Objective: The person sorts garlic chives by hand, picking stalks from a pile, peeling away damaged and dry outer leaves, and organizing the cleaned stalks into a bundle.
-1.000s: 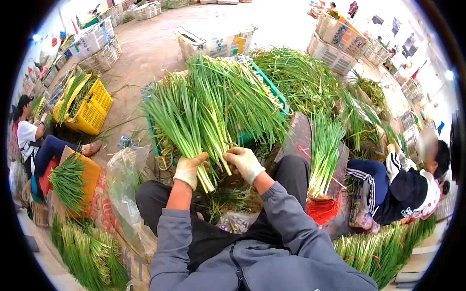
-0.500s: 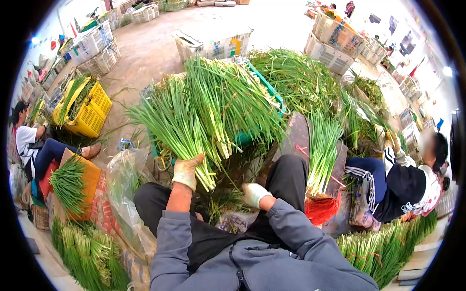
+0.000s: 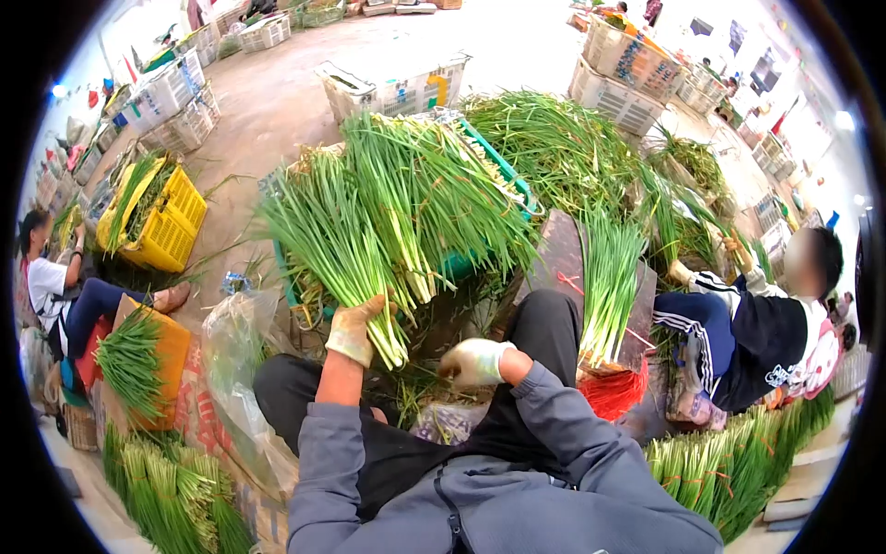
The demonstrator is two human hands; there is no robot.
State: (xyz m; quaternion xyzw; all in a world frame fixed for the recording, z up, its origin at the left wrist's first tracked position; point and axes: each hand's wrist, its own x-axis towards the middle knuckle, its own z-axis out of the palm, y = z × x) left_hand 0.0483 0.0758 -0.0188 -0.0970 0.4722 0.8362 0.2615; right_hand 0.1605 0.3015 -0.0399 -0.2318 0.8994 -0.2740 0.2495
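Note:
My left hand [image 3: 352, 334], in a pale glove, is closed around the white lower ends of a bunch of long green chives [image 3: 343, 249]. Their leaves fan up and away over a teal crate [image 3: 503, 159] heaped with more chives. Lower and to the right, above the floor litter between my knees, my gloved right hand [image 3: 473, 364] has its fingers curled together. Whatever is in those fingers, if anything, does not show. Beside my right knee, a sorted bundle of chives [image 3: 604, 291] rests on a dark board [image 3: 558, 254].
Red ties [image 3: 616, 395] lie at the board's near end. A clear plastic bag [image 3: 235, 355] is by my left knee. Tied chive bundles stand at both lower sides. One person [image 3: 60, 277] sits at left near a yellow crate [image 3: 175, 222], another [image 3: 771, 319] at right.
The thin stalk that stretched from the bunch toward my right hand no longer shows. My right hand has shifted slightly left, its fingers curled. The left hand keeps its hold.

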